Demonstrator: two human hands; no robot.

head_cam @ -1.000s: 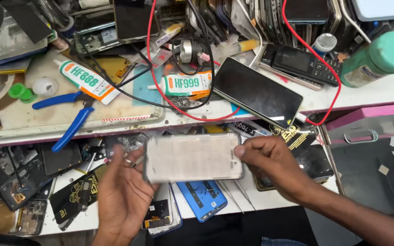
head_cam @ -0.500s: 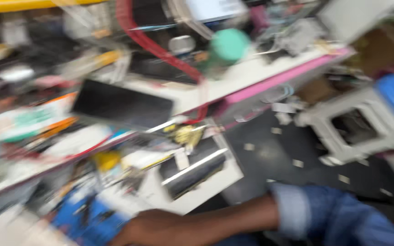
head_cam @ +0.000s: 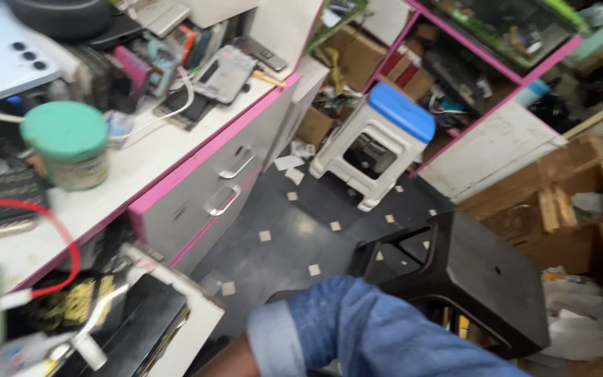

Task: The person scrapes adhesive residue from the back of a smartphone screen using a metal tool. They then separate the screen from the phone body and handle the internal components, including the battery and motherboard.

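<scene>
Floor (head_cam: 280, 244): dark, littered with small pale scraps, fills the middle of my view.

Bench (head_cam: 169, 146): white top, pink edge, runs along the left. Two drawers with metal handles (head_cam: 235, 162) face the floor.

Black stool (head_cam: 469, 279): lower right, on the floor, just behind the arm. Partly hidden by it.

Blue sleeve (head_cam: 378, 335): rolled cuff, bare forearm showing below it at the bottom edge. This is the right arm by its position. Neither hand is in frame, so I can't tell the grip of either.

White stool with blue seat (head_cam: 385, 136): upright on the floor further back, near the pink-framed shelves (head_cam: 483, 77).

Wooden crate (head_cam: 560, 202): right edge, open side up, odd bits inside.

Green-lidded jar (head_cam: 71, 143): standing on the bench top, left.

Light blue phone back (head_cam: 5, 59): top left, leaning above the jar.

Red cable (head_cam: 57, 230): loops down over the bench edge at the left.

Black panels (head_cam: 141, 314): lying in the open tray at bottom left, nearest the forearm. Blurred, can't make out detail.
</scene>
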